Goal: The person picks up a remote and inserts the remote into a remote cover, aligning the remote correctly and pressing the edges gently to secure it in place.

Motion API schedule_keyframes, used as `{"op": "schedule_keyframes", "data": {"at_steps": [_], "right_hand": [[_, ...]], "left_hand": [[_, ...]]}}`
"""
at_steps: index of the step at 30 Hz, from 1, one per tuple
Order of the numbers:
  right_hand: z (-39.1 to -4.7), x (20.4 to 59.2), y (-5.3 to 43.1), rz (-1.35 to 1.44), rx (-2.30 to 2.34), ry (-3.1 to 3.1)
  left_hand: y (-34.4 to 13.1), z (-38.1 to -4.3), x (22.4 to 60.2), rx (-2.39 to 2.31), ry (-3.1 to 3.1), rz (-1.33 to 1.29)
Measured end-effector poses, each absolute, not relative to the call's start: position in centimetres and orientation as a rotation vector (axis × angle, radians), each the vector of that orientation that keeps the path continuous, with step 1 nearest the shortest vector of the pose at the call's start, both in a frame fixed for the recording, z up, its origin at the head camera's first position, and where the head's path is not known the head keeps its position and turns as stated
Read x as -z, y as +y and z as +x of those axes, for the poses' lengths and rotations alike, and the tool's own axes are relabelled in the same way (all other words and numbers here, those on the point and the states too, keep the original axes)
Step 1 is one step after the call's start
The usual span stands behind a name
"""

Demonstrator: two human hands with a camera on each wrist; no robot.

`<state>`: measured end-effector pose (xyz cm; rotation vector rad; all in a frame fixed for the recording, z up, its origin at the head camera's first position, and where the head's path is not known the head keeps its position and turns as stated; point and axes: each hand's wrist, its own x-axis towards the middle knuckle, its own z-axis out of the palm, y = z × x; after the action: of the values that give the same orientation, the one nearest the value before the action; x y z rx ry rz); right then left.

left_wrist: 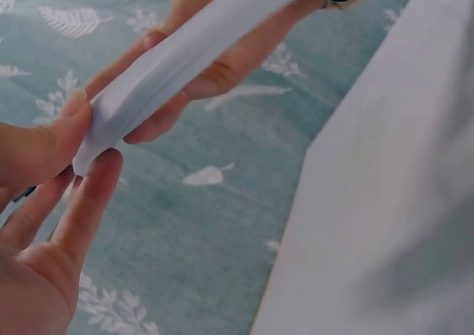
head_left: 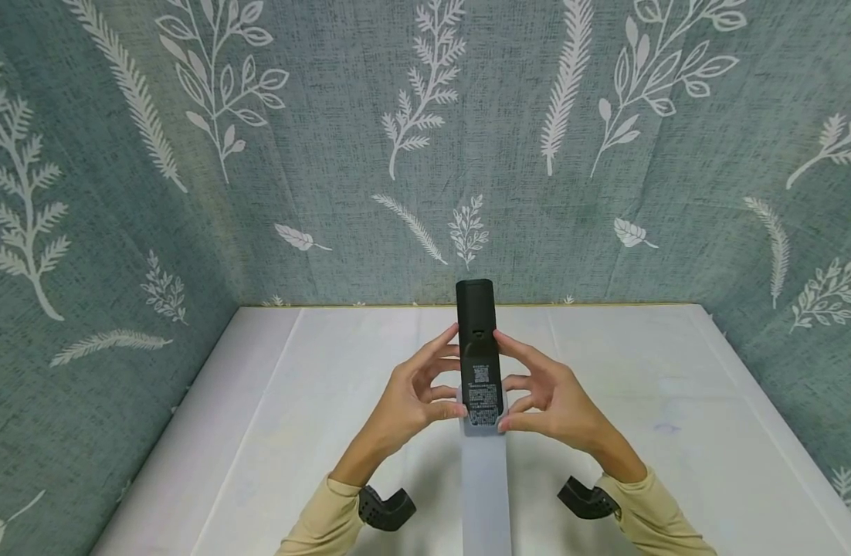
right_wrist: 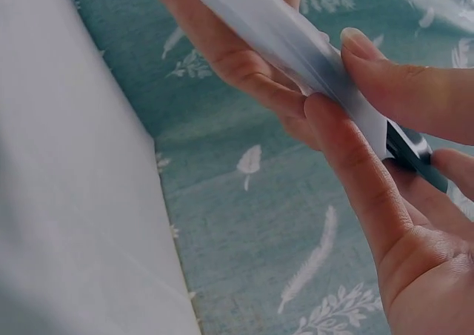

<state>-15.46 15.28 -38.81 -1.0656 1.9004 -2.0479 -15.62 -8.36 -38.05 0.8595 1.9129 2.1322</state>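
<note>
A black remote control (head_left: 476, 309) is held up in the head view, its back with a printed label and code facing me. Its lower end sits inside the mouth of a long, translucent white sleeve (head_left: 486, 494), which hangs down toward the bottom edge. My left hand (head_left: 418, 394) pinches the sleeve's mouth with its thumb, a fingertip touching the remote's left side. My right hand (head_left: 557, 398) does likewise on the right. In the right wrist view, the remote's dark end (right_wrist: 418, 157) sticks out past the sleeve (right_wrist: 274, 31). The sleeve (left_wrist: 178, 61) hides the remote in the left wrist view.
Below the hands lies a white tabletop (head_left: 314, 371). Grey-green fabric (head_left: 328, 177) with white leaf prints stands behind it and along both sides. A black wrist device (head_left: 387, 510) sits at the left cuff, another (head_left: 587, 498) at the right.
</note>
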Motion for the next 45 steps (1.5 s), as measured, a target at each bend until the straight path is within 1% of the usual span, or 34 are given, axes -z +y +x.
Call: {"op": "schedule_keyframes", "data": {"at_steps": [5, 13, 30, 45], "right_hand": [[-15.17, 38.60, 15.30, -1.078, 2.059, 1.924], [-14.79, 38.20, 15.30, -1.023, 2.070, 1.938], [-14.72, 38.35, 15.19, -1.093, 2.079, 1.990], [-14.50, 38.34, 15.16, -1.031, 2.081, 1.948]], "left_hand": [[-8.21, -15.47, 37.83, -2.145, 1.900, 0.869], [-8.10, -15.19, 37.57, -2.138, 1.920, 0.851], [-8.35, -15.05, 37.49, -2.123, 1.916, 0.876], [-8.40, -15.03, 37.57, -2.099, 1.925, 0.871]]}}
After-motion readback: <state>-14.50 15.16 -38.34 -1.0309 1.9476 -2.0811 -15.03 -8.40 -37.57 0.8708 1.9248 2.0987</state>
